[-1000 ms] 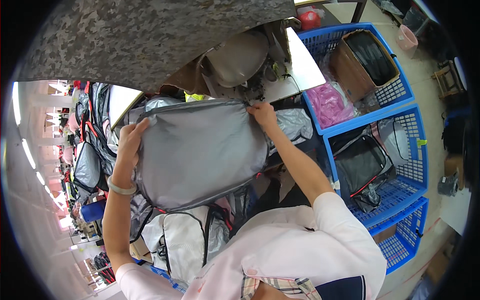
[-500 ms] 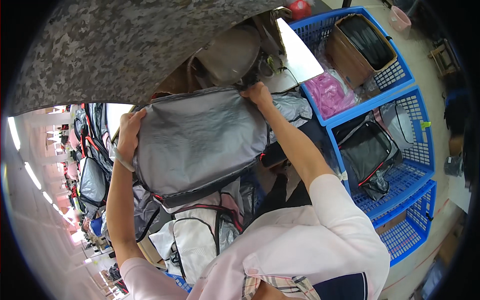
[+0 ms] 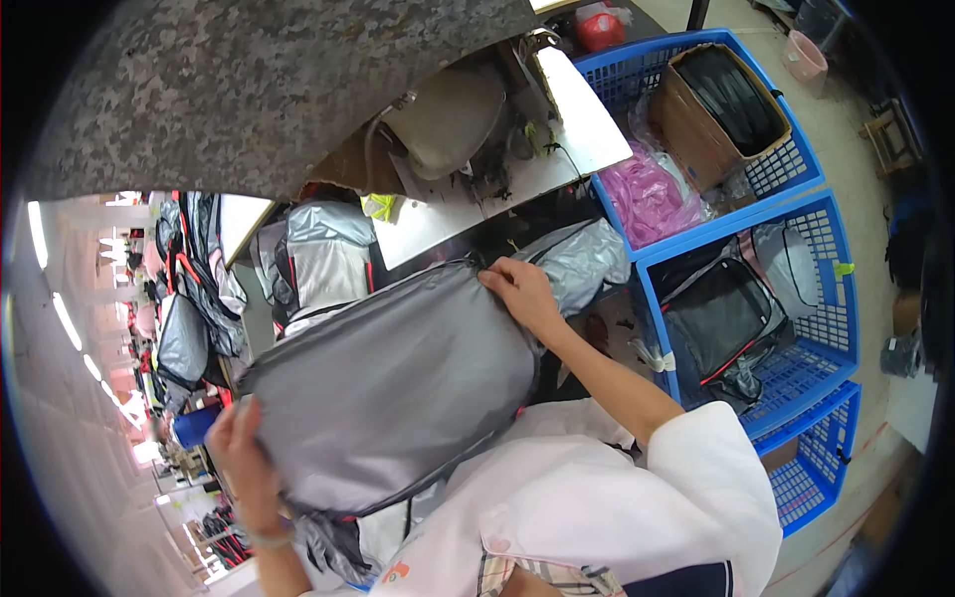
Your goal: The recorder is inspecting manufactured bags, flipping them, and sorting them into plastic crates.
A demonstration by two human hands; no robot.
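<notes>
A large grey bag (image 3: 388, 383) with a smooth, shiny panel, dark piping and small red bits at its lower edge slants across in front of my body. My right hand (image 3: 522, 294) pinches its upper right corner between thumb and fingers. Beside the bag's left edge is my left hand (image 3: 244, 463), its fingers smeared by motion; whether they grip the edge is unclear. Another bag in white and silver (image 3: 328, 259) lies behind the grey one at the left. Silver material (image 3: 582, 264) spreads just beyond my right hand.
A sewing machine (image 3: 448, 119) stands on the white table (image 3: 448, 214) ahead, under a large mottled grey surface (image 3: 249, 90). Blue baskets (image 3: 731, 199) line the right side, holding a cardboard box (image 3: 696, 124), pink plastic (image 3: 647, 194) and a black bag (image 3: 721, 318). More bags (image 3: 184, 333) pile up at left.
The grey bag has come nearer my body and tilted, its left end lower. Both hands moved down with it, uncovering the table edge and the white and silver bag behind.
</notes>
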